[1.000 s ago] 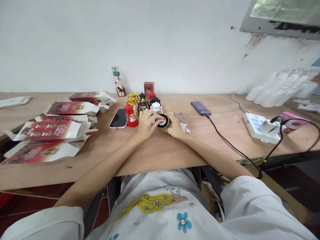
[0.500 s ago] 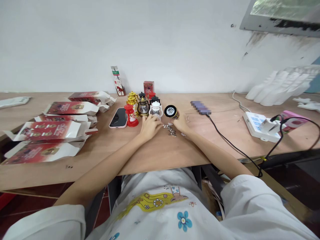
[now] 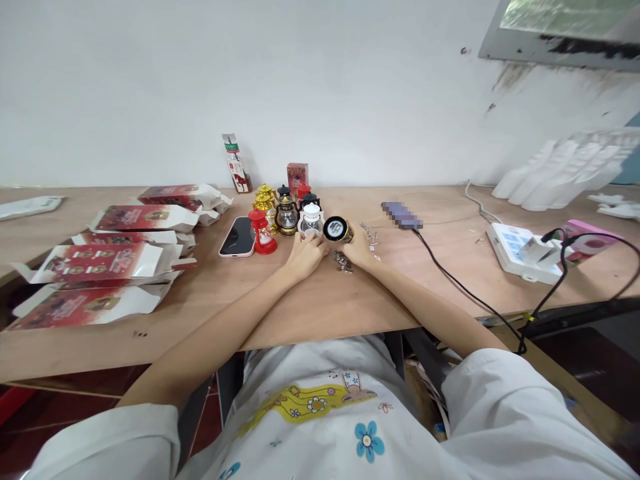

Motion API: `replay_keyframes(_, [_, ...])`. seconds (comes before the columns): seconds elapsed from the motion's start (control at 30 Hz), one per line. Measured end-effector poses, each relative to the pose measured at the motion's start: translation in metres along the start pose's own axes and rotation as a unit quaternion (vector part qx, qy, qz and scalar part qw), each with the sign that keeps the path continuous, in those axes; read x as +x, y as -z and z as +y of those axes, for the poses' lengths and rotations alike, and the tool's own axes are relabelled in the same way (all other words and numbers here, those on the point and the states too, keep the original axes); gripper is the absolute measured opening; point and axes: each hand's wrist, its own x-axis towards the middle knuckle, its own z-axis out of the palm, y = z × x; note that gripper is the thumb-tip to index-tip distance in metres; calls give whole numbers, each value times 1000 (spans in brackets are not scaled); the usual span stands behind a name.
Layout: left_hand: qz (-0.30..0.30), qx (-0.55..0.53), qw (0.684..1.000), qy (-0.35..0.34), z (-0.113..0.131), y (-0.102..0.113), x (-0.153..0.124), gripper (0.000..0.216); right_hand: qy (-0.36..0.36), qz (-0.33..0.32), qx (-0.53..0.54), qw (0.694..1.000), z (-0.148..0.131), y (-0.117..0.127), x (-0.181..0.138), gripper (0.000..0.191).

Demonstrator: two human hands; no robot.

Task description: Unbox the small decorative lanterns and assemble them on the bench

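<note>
My right hand (image 3: 359, 247) is wrapped round a black and gold mini lantern (image 3: 337, 229), which lies tipped so that its round base, with a silvery disc in the middle, faces me. My left hand (image 3: 307, 255) has its fingers curled and pressed together in front of a white mini lantern (image 3: 311, 217); what they pinch, if anything, is hidden. Between the hands is a small pile of shiny metal pieces (image 3: 343, 263), too small to name. A red lantern (image 3: 263, 233) stands left of my left hand, beside a bronze-black lantern (image 3: 287, 216) and gold ones (image 3: 265, 203).
Opened red and white boxes (image 3: 100, 261) are piled at the left. A phone (image 3: 237, 237) lies by the lanterns, a second phone (image 3: 402, 215) with a cable farther right. At the right are a white power strip (image 3: 523, 252) and stacked white foam-like pieces (image 3: 560, 173).
My right hand has brought the tipped lantern a little left and nearer, closer to my left hand. Small pieces on the table right of my right hand show more now. My left hand has shifted slightly.
</note>
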Motion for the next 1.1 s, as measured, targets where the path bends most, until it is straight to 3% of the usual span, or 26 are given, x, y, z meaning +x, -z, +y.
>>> replay_keyframes(0.17, [-33,-24,999,-10,-3,7,-3,20,-3,-8,12,1000,3,1,1,36])
replay_keyframes(0.37, [-38,-94,993,53,-12,16,-6,23,7,-13,6,1000,7,1,0,40])
replay_keyframes(0.57, [-76,-59,994,50,-10,15,-5,16,-9,-20,-1,1000,3,2,-1,43])
replay_keyframes(0.73, [-60,-1,997,39,-9,8,-4,18,-7,-27,-11,1000,0,3,-1,45])
replay_keyframes(0.87, [7,27,998,55,-10,4,-4,18,1,-18,-8,1000,1,2,-1,43])
replay_keyframes(1.0, [174,-50,979,90,-13,15,-7,23,19,-19,-7,1000,2,2,-2,45])
replay_keyframes(1.1, [278,-96,953,77,-10,28,-9,27,38,-33,-3,999,1,2,-3,44])
